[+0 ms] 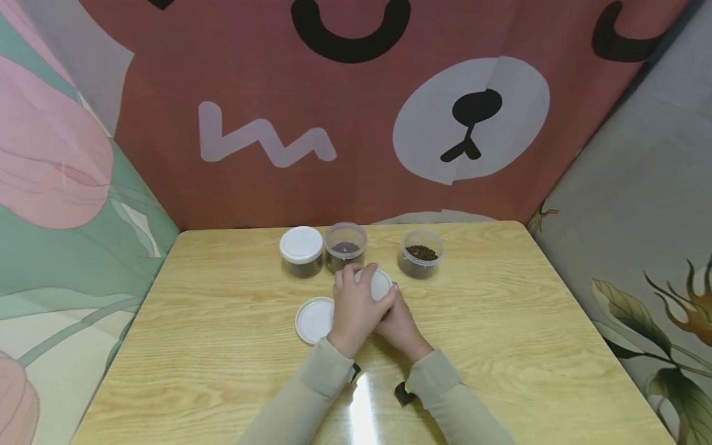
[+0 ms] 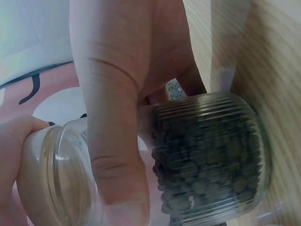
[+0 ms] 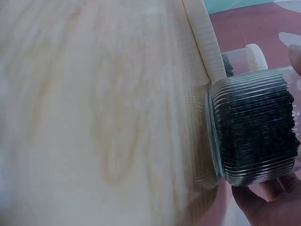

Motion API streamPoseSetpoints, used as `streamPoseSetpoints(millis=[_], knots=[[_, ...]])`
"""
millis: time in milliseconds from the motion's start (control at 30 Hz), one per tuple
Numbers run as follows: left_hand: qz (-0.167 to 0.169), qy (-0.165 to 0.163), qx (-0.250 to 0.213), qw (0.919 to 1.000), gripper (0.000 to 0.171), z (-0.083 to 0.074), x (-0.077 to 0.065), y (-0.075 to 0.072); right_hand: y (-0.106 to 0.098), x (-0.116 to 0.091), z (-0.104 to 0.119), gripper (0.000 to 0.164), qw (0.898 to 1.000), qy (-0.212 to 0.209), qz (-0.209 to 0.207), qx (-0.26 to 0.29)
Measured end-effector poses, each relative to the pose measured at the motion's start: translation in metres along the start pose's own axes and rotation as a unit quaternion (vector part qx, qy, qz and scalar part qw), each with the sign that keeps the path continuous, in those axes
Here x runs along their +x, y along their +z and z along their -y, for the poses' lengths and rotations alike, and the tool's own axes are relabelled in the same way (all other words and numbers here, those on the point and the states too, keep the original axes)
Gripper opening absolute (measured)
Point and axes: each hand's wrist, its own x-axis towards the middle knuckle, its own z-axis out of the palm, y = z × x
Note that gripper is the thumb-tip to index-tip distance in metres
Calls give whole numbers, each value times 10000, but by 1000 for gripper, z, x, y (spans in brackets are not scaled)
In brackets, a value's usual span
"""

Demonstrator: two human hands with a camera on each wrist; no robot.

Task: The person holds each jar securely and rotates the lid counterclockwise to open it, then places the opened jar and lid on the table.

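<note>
My left hand (image 1: 354,306) curls over the white lid (image 1: 379,284) at the mouth of a clear ribbed plastic jar (image 2: 207,160). Dark pellet-like grains fill the jar's lower part. From the other side, my right hand (image 1: 402,327) grips the jar's body. Its thumb (image 2: 117,141) crosses the body in the left wrist view, while the left hand (image 2: 11,150) shows at the lid. In the right wrist view the ribbed jar body (image 3: 256,127) stands close to the table. A loose white lid (image 1: 313,321) lies beside my left hand.
Behind the hands stand a lidded jar (image 1: 301,250) and an uncovered jar (image 1: 336,258) with dark contents. Farther right is another uncovered jar (image 1: 417,267) with brown grains. The wooden table (image 1: 222,346) meets a printed curtain (image 1: 267,198) at its far edge.
</note>
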Motion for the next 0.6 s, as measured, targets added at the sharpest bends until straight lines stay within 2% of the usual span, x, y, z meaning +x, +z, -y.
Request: streamPoseSetpoints(millis=[100, 300, 600], knots=[[-119, 53, 102, 9999, 52, 1, -1, 1, 1, 0, -1, 81, 9999, -136, -37, 0], [-219, 55, 276, 9994, 52, 1, 0, 3, 2, 0, -1, 82, 9999, -103, -39, -12], [-17, -237, 157, 9996, 54, 0, 2, 1, 1, 0, 5, 88, 9999, -18, 67, 130]])
